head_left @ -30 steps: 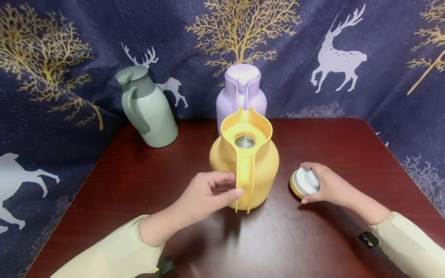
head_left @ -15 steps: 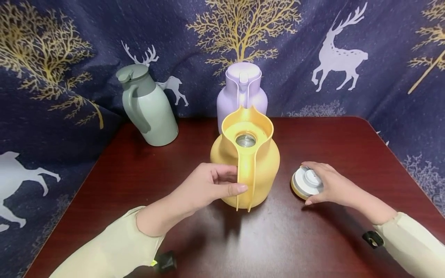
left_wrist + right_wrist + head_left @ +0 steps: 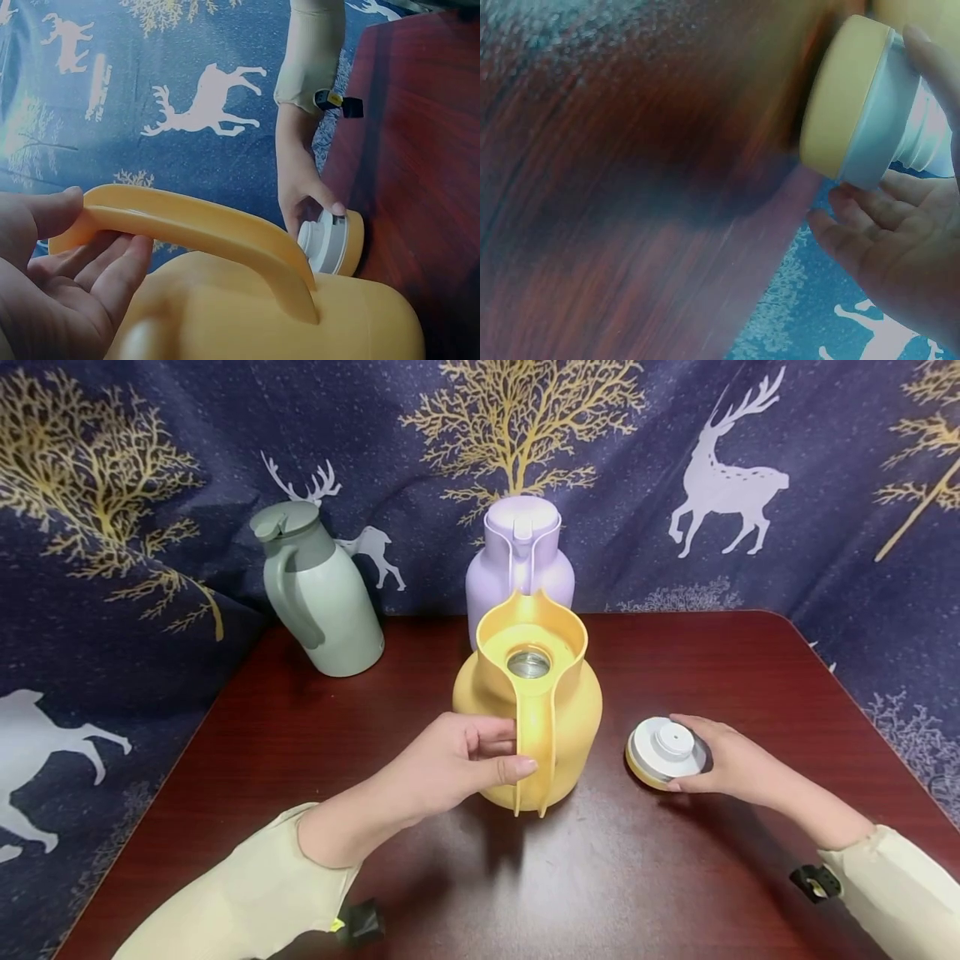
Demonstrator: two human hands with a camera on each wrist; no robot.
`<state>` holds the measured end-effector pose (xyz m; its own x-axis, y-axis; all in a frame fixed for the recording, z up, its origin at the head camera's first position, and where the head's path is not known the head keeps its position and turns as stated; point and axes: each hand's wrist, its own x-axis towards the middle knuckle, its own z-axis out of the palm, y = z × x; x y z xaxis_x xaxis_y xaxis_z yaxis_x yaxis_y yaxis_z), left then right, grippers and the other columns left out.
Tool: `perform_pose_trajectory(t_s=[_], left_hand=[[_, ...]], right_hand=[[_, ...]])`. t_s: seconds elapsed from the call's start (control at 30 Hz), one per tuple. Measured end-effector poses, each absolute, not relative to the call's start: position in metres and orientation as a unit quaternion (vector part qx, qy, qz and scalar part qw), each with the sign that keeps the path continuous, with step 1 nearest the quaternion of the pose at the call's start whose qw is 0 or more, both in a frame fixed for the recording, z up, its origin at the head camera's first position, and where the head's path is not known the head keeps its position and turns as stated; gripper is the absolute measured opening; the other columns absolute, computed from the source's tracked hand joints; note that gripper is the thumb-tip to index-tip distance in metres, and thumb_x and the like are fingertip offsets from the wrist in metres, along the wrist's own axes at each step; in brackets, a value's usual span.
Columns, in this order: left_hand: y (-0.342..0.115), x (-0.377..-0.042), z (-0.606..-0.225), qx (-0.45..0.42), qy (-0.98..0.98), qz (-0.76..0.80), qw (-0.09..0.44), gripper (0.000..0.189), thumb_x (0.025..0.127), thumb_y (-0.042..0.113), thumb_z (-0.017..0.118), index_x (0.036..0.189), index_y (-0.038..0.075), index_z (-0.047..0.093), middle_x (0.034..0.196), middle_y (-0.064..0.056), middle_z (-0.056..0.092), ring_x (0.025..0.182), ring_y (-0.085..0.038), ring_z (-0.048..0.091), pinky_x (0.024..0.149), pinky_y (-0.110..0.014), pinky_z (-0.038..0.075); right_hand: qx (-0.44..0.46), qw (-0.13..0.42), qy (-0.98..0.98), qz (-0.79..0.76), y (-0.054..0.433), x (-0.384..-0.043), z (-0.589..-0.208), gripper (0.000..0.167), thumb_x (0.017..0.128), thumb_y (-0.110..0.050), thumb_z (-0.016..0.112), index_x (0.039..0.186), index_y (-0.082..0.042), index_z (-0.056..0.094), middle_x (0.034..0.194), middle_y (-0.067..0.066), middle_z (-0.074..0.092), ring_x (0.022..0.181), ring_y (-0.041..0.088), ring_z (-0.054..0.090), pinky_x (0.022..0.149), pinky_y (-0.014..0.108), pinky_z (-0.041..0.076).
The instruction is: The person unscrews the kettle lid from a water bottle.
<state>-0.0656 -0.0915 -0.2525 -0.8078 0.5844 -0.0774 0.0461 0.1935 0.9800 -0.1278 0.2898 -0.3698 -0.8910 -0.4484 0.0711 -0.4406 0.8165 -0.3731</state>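
Observation:
A yellow thermos jug [image 3: 573,727] stands on the table with its top uncovered, showing the round metal-lined mouth [image 3: 528,663]. My left hand [image 3: 457,764] grips its handle [image 3: 202,232], thumb on one side and fingers behind. To the right of the jug, the yellow and white lid [image 3: 651,752] lies upside down on the table, its white stopper facing up. My right hand [image 3: 738,760] holds the lid by the edge from the right. In the right wrist view, thumb and fingers are on opposite sides of the lid [image 3: 847,97].
Behind the yellow jug stands a lilac thermos jug [image 3: 555,572], partly hidden by it. A green thermos jug [image 3: 341,610] is at the back left. A dark blue curtain [image 3: 615,435] with deer and trees hangs behind the reddish-brown table [image 3: 720,668].
The lid has gone from tilted to lying flat, stopper up, as the right hand lowered it and shifted slightly right. The left hand stays on the jug's handle.

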Motion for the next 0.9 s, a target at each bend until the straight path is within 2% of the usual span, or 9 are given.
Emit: perform_pose_trajectory(t_s=[0.27, 0.6, 0.8, 0.9], left_hand=[[-0.091, -0.065, -0.249, 0.239, 0.761, 0.564, 0.214, 0.039, 0.099, 0.011, 0.065, 0.135, -0.005, 0.063, 0.127, -0.021, 0.071, 0.122, -0.028, 0.069, 0.099, -0.03, 0.059], [-0.095, -0.067, -0.25, 0.265, 0.76, 0.554, 0.213, 0.036, 0.102, 0.006, 0.06, 0.134, -0.01, 0.06, 0.126, -0.025, 0.071, 0.117, -0.031, 0.072, 0.095, -0.029, 0.061], [-0.098, -0.071, -0.246, 0.263, 0.769, 0.537, 0.227, 0.034, 0.103, 0.004, 0.056, 0.134, -0.009, 0.059, 0.124, -0.023, 0.073, 0.111, -0.028, 0.075, 0.092, -0.029, 0.062], [-0.1, -0.075, -0.245, 0.258, 0.773, 0.532, 0.231, 0.032, 0.103, 0.002, 0.054, 0.133, -0.009, 0.059, 0.123, -0.023, 0.073, 0.11, -0.027, 0.075, 0.092, -0.03, 0.062]], right_hand=[[-0.224, 0.002, 0.955, -0.193, 0.291, -0.125, -0.372, 0.091, 0.067, -0.028, 0.094, 0.138, 0.011, 0.053, 0.128, 0.034, 0.063, 0.116, 0.046, 0.063, 0.095, 0.059, 0.051], [-0.214, 0.0, 0.959, -0.184, 0.298, -0.12, -0.373, 0.09, 0.067, -0.027, 0.094, 0.137, 0.011, 0.053, 0.128, 0.034, 0.063, 0.115, 0.047, 0.062, 0.095, 0.061, 0.051], [-0.209, -0.006, 0.962, -0.178, 0.304, -0.117, -0.373, 0.09, 0.066, -0.025, 0.094, 0.136, 0.012, 0.053, 0.126, 0.036, 0.062, 0.114, 0.049, 0.062, 0.094, 0.062, 0.051], [-0.209, -0.01, 0.963, -0.172, 0.307, -0.116, -0.374, 0.089, 0.066, -0.025, 0.094, 0.136, 0.013, 0.054, 0.126, 0.035, 0.063, 0.112, 0.047, 0.063, 0.092, 0.058, 0.052]])
